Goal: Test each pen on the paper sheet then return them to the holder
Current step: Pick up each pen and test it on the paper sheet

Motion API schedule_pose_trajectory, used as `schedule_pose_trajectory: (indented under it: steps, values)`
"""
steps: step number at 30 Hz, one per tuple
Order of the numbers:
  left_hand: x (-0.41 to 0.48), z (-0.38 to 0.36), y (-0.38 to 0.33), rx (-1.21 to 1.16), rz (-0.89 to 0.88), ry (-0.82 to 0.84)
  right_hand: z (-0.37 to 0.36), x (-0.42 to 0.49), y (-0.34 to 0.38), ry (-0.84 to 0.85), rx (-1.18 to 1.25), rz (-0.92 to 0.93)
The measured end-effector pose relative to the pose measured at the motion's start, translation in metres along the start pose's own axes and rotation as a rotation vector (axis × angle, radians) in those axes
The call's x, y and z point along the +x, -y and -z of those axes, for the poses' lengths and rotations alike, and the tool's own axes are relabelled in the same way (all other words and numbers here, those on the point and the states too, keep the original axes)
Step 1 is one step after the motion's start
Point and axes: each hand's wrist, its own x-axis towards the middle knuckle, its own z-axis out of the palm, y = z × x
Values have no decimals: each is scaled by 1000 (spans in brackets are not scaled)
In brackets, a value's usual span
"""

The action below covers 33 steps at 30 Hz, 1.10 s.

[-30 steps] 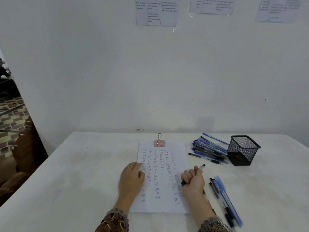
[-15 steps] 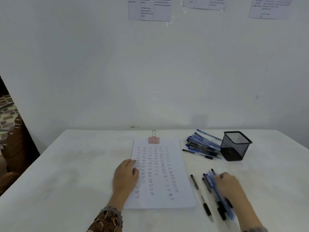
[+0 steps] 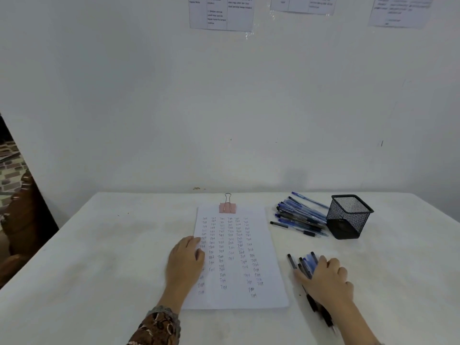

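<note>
One paper sheet [image 3: 234, 257], one pink clip [image 3: 227, 207] on its top edge; right of it, one mesh holder [image 3: 348, 217] and two heaps of pens: far heap [image 3: 301, 217], near heap [image 3: 305, 266].

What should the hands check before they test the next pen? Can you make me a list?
1. Left hand presses the paper sheet flat: ok.
2. Binder clip sits on the sheet's top edge: ok.
3. Bare space on the sheet for another word: ok.
4. Right hand is on the near pens: ok.
5. One single pen gripped: cannot tell.
6. Holder stands upright beside the far pen pile: ok.
</note>
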Motion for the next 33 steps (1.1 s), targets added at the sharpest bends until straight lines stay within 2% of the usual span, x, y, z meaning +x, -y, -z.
schedule_pose_trajectory:
  steps: [5,9,11,15,21,25,26,27,29,31,33]
  values:
    - [1,0,0,10,6,-2,46,35,10,15,45,62]
    - [1,-1,-1,8,7,-3,51,86,39,51,38,362]
    - [0,-1,0,4,5,-7,37,102,47,92,5,449]
    - [-1,-1,1,-14,6,-19,16,114,48,-7,-192,507]
    - [0,0,1,-8,-4,-19,5,122,49,-85,-185,516]
    - [0,0,1,-6,-7,-14,6,129,45,-108,-177,612]
    - [1,0,1,-8,-6,-12,8,131,46,-143,-38,643]
    - [1,0,1,-9,-5,-10,12,131,49,-160,201,644]
    - [2,0,1,-8,-4,-7,31,122,58,-126,814,557]
    - [2,0,2,-13,-6,-11,57,105,69,0,1447,405]
    - [1,0,2,-10,-8,-11,76,87,78,229,1996,236]
